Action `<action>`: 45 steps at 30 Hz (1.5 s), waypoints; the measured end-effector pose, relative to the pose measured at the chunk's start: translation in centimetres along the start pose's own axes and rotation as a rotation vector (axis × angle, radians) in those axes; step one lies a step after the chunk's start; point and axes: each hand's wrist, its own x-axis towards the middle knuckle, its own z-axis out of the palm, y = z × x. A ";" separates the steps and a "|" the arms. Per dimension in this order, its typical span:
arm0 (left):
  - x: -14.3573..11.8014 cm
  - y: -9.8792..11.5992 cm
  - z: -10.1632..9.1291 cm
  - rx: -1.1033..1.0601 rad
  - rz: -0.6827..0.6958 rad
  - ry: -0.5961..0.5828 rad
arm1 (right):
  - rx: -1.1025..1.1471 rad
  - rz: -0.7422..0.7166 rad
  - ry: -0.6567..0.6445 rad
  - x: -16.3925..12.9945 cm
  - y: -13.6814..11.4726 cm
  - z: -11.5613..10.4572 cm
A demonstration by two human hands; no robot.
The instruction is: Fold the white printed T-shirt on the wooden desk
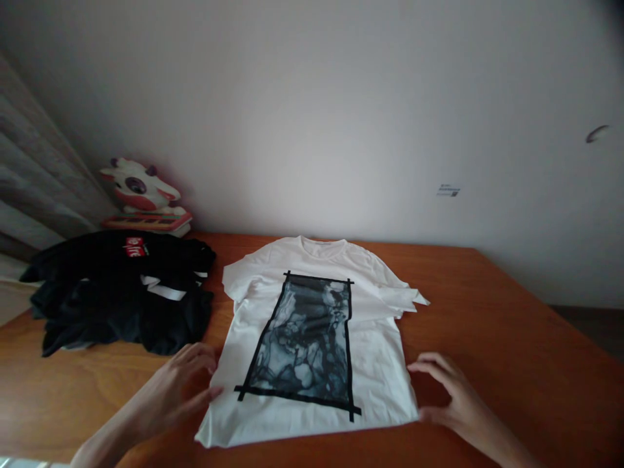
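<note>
A white T-shirt with a black-framed grey print lies spread on the wooden table, its neckline toward the wall. My left hand is at the shirt's lower left edge, thumb and fingers apart in a curve, fingertips at the fabric. On the opposite side, my right hand curves in the same way at the lower right edge, thumb close to the hem corner. Neither hand shows cloth pinched between its fingers. Some wrinkles cross the shirt near the right sleeve, which has an uneven, pointed end.
To the left sits a pile of dark clothes with a red label and white strips. Behind it, a toy cow with a keyboard stands against the wall. A curtain hangs at far left. The wooden table extends right to its slanted edge.
</note>
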 end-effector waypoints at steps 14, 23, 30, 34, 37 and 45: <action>-0.5 3.0 0.8 -0.376 0.009 -0.074 | 0.037 -0.089 0.298 -0.3 -4.9 2.6; 2.1 5.1 0.0 -1.261 -0.454 0.351 | 0.421 0.245 0.463 0.2 -7.7 0.9; 4.1 4.8 0.4 -1.421 -0.436 0.471 | 0.734 0.344 0.544 0.8 -5.9 1.4; 3.2 4.9 1.9 -0.736 -0.214 0.247 | 0.412 0.127 0.507 0.0 -5.0 2.4; 2.0 4.6 3.0 -0.271 -0.014 0.104 | 0.098 -0.055 0.341 -1.2 -4.5 3.1; 2.5 2.6 4.3 -0.003 0.098 0.176 | -0.188 -0.181 0.339 -1.4 -3.1 4.2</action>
